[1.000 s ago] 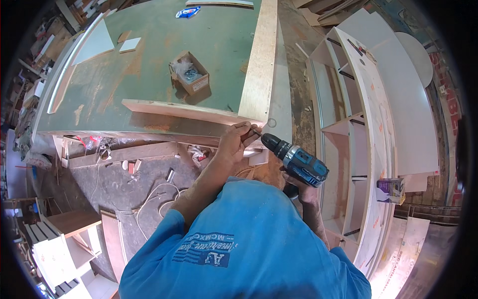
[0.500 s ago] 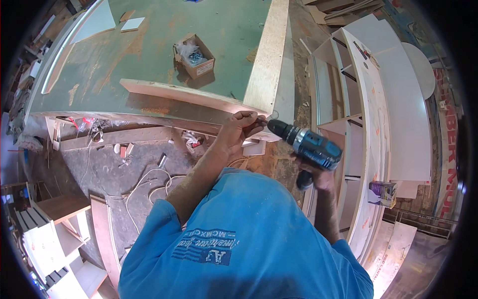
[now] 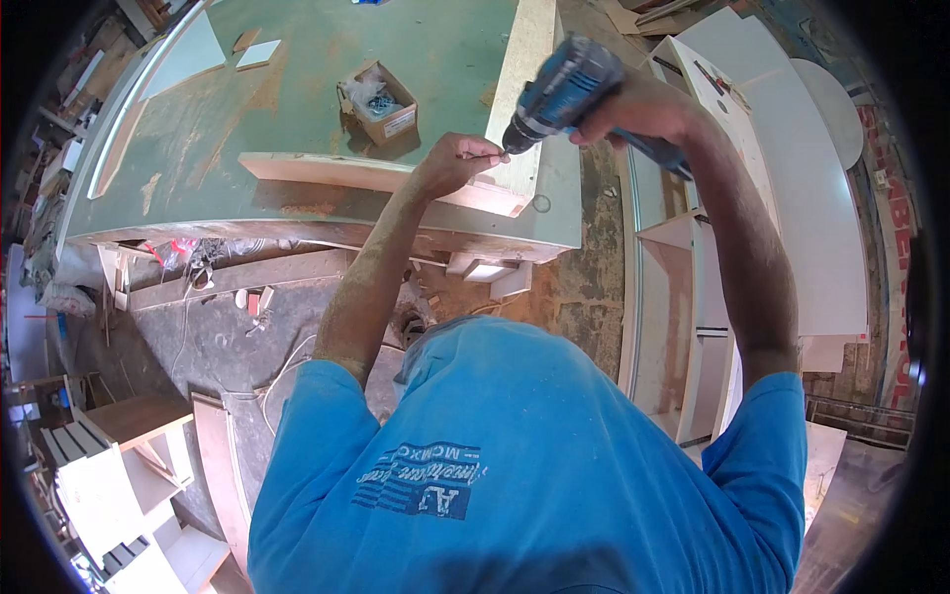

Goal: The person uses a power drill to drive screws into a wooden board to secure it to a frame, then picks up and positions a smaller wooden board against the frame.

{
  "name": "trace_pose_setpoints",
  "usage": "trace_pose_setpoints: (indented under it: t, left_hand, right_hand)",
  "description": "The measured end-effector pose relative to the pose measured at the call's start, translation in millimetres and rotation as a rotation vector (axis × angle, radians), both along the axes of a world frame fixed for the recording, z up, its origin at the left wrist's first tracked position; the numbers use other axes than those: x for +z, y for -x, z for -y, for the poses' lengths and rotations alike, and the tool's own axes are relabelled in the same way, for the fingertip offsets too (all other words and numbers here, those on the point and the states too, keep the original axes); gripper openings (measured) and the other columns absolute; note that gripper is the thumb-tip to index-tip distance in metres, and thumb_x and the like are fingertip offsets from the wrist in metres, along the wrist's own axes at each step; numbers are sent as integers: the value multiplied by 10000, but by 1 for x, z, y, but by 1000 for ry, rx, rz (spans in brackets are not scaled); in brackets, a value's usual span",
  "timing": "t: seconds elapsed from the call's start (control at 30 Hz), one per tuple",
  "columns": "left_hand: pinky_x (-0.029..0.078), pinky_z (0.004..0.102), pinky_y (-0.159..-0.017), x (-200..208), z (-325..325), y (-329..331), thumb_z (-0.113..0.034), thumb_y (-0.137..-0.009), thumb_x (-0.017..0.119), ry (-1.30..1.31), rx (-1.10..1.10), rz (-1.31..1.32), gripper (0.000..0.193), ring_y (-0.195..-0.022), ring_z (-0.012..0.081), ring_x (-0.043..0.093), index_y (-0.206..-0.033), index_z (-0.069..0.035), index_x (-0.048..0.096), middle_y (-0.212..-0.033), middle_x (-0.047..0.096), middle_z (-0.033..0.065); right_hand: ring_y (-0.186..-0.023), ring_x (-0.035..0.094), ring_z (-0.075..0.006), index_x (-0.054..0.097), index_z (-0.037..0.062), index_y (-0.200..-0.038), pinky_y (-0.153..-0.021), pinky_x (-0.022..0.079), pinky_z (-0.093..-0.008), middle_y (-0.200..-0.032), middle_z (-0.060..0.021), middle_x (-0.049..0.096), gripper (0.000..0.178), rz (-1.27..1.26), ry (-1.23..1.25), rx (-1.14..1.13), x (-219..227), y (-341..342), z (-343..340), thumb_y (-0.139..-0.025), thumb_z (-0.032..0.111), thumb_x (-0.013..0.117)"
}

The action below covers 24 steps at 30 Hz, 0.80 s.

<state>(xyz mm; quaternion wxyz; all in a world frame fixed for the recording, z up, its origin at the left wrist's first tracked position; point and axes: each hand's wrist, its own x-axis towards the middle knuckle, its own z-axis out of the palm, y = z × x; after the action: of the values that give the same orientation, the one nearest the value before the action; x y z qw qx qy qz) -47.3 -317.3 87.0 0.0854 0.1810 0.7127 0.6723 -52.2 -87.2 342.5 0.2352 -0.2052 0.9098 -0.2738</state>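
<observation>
My right hand (image 3: 633, 107) grips a blue and black cordless drill (image 3: 566, 89), raised above the table and tilted with its chuck pointing down to the left. The chuck's tip meets the fingertips of my left hand (image 3: 457, 164), whose thumb and forefinger pinch something too small to make out. Both are over a pale wooden board (image 3: 514, 180) lying lengthwise at the table's right side. Against that board's near end, a second wooden strip (image 3: 317, 169) stands on edge, running left. The exact contact of drill tip and wood is hidden.
A green-topped table (image 3: 208, 148) carries an open cardboard box (image 3: 391, 124) with a plastic bag and small metal hardware inside. A white offcut (image 3: 258, 54) lies farther back. To the right stands a cabinet frame (image 3: 663, 287); cables (image 3: 287, 371) trail over the floor at left.
The drill has swung up and away from me, now above the board instead of beside its near corner. My left hand has moved slightly up and left, its fingers still pinched.
</observation>
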Motion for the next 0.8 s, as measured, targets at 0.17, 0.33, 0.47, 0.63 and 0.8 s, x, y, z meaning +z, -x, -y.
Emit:
trace_pose_setpoints:
  t: [0.17, 0.33, 0.47, 0.63, 0.8]
  left_hand:
    - [526, 290, -932, -23, -6, 0, -41, -947, 645, 125, 31, 34, 200, -1046, 159, 684, -1121, 34, 709, -1086, 729, 87]
    - [540, 308, -912, -43, 0, 0, -33, -946, 635, -37, 24, 71, 215, -1042, 244, 712, -1125, 74, 687, -1089, 723, 139]
    - [536, 302, -910, -40, -3, -3, -34, -938, 645, -93, 36, 152, 217, -1016, 218, 714, -1120, 73, 696, -1093, 726, 141]
    - [535, 269, -812, -51, -1, -1, -17, -909, 661, -60, 94, 75, 191, -885, 132, 678, -1061, 86, 714, -984, 746, 125]
    - [522, 262, -787, -56, -2, 1, -30, -889, 690, -76, 127, 74, 187, -859, 118, 656, -1049, 57, 731, -973, 749, 103]
  right_hand:
    - [-675, 630, -150, 735, 52, -1056, -617, 532, -302, -888, -68, 716, 390, -18, -185, 52, -23, 19, 16, -693, 167, 819]
    - [-640, 648, -156, 738, 34, -978, -582, 529, -303, -835, -79, 714, 333, 17, -196, 98, -28, 18, 28, -694, 191, 813]
    - [-612, 628, -154, 727, 37, -1014, -566, 526, -306, -842, -81, 713, 361, -18, -220, 118, -34, 26, 30, -686, 160, 817]
    - [-595, 607, -154, 718, 44, -1096, -560, 519, -315, -893, -90, 717, 440, -12, -238, 123, -40, 28, 33, -673, 119, 816]
    - [-583, 605, -156, 719, 43, -1102, -560, 516, -315, -878, -82, 719, 458, -16, -213, 135, -37, 26, 36, -665, 131, 823]
